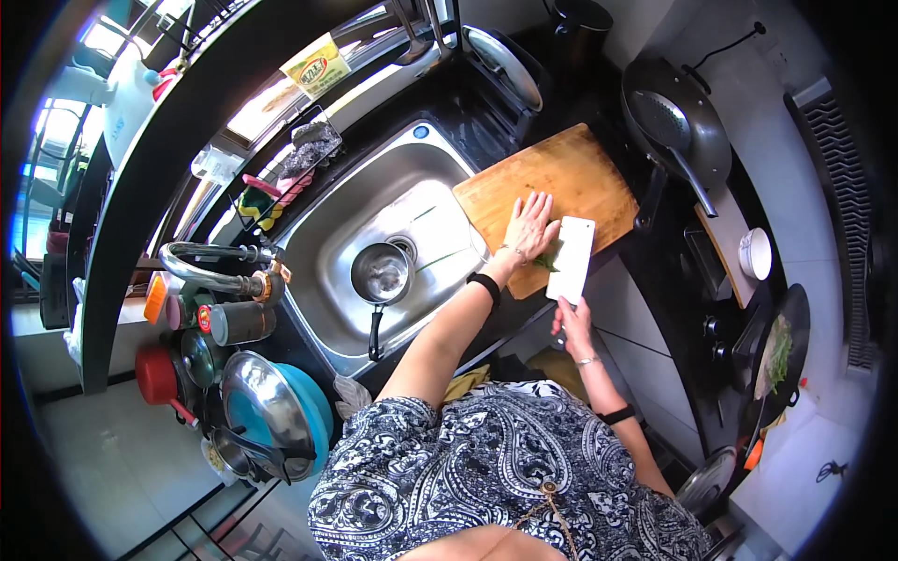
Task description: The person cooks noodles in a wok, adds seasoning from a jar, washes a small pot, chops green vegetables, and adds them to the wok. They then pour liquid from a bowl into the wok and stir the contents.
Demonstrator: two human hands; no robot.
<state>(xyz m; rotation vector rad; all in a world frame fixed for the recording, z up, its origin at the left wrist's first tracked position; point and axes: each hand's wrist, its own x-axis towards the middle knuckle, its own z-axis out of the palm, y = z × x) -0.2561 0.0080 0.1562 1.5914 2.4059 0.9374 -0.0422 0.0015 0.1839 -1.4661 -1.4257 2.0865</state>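
Note:
A wooden cutting board [586, 165] lies across the right edge of the sink. My left hand [532, 228] rests flat on it with fingers spread a little. Just below that palm, against the blade, are some chopped green leaves [546, 261]. My right hand [575, 326] grips the handle of a cleaver [574, 256], whose broad pale blade lies over the board's near right part. Whether the blade touches the board is not clear.
Left of the board, a small saucepan [382, 273] stands in the steel sink [330, 294] under a curved faucet [203, 270]. A wok [712, 140] with a slotted ladle stands at the back right. Another pan [796, 336] at the right holds food with greens. Bowls [316, 414] are stacked at left.

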